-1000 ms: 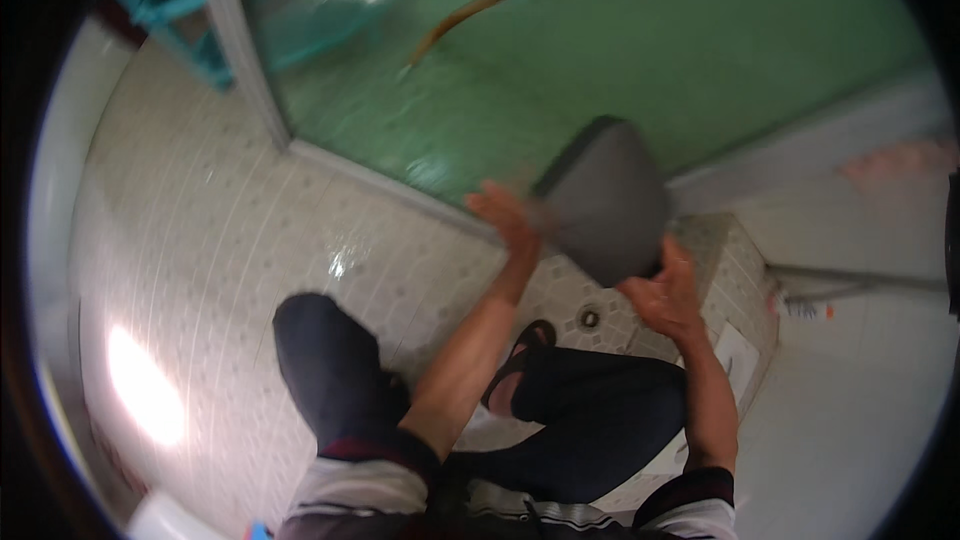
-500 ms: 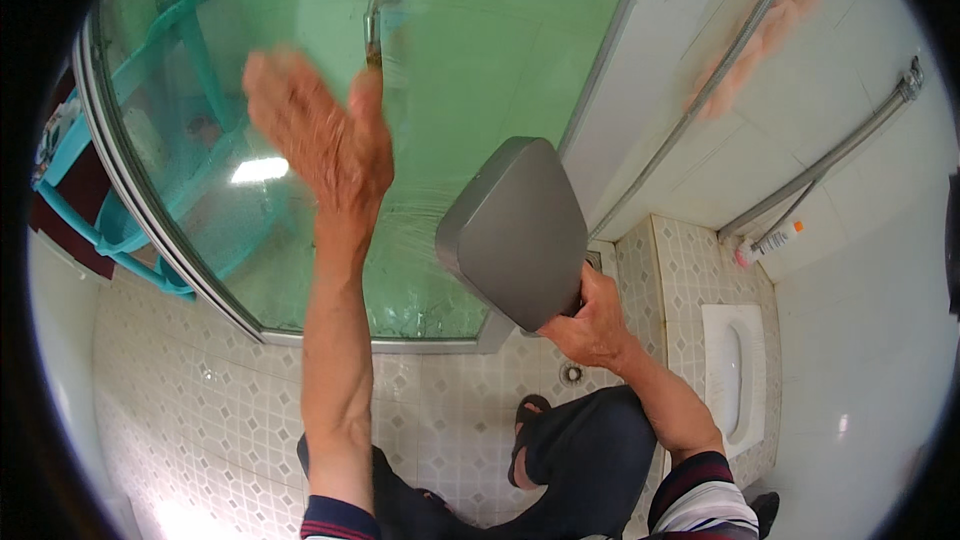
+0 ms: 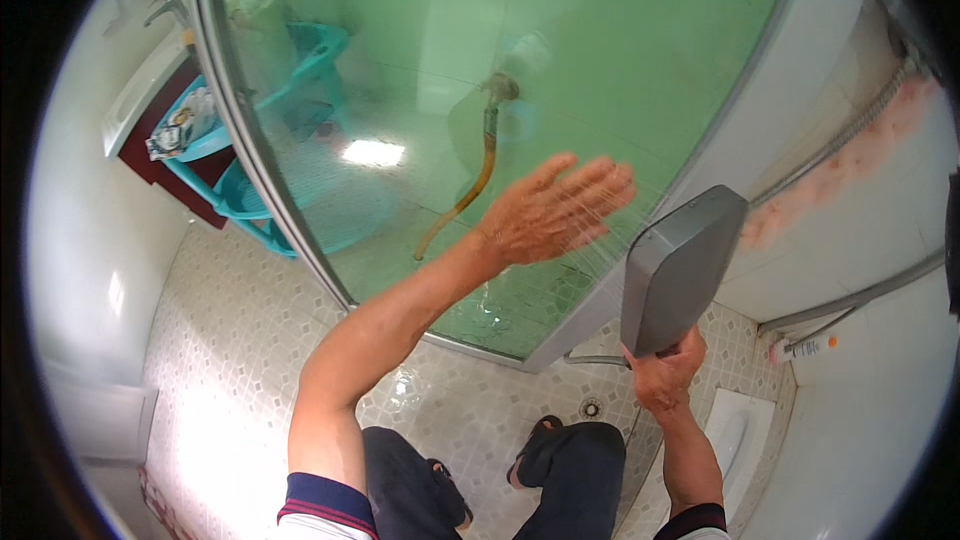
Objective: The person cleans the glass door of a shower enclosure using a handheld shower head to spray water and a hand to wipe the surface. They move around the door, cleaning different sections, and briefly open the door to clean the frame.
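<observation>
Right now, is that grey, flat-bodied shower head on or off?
On: thin water jets spray from the grey, flat-bodied shower head toward the spread left hand.

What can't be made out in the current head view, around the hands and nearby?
In the head view:
- Grey shower head: its spray face, turned away from the camera.
- Right grip: some fingers, hidden behind the shower head and the hand itself.
- Left grip: its palm, hidden by the back of the hand.
- Turquoise plastic item: fine detail, blurred by wet glass.
- Small bottle: its print, too small.
</observation>
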A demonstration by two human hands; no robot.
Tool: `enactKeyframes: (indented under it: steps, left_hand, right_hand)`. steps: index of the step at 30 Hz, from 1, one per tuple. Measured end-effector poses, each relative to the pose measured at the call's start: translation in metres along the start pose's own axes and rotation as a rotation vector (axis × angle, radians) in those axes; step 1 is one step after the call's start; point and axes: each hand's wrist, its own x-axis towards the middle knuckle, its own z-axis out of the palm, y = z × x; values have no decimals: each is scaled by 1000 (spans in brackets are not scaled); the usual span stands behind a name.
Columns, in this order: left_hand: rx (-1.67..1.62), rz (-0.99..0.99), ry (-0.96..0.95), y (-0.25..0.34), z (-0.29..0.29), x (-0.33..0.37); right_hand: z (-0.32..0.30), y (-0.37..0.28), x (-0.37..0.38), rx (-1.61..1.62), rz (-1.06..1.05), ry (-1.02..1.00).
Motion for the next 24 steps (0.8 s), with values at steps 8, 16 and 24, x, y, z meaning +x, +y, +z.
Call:
enactKeyframes:
  steps: [8, 16, 24]
  left_hand:
    - [113, -563, 376, -170, -63, 107]
    - [-455, -343, -41, -48, -51, 87]
    - [-837, -868, -90, 43, -76, 74]
  right_hand:
    - [-14, -104, 58, -118, -206, -83]
    - [-48, -139, 22, 103, 396, -75]
    - [-99, -131, -8, 266, 544, 165]
